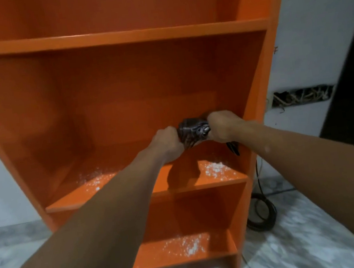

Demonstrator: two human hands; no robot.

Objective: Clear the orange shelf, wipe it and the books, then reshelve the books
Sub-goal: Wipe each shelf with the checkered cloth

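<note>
Left hand (168,143) and right hand (222,125) both gripping a bunched dark cloth (192,131) between them, orange shelf (134,192) board with white specks below.

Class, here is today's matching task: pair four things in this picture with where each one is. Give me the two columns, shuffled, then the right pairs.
1. dark cloth
2. white specks
3. coiled black cable
4. loose wires

A. on the floor, right of the orange shelf
B. in a wall opening
C. gripped by left hand and right hand
D. scattered on shelf boards

Pairs: 1-C, 2-D, 3-A, 4-B
</note>
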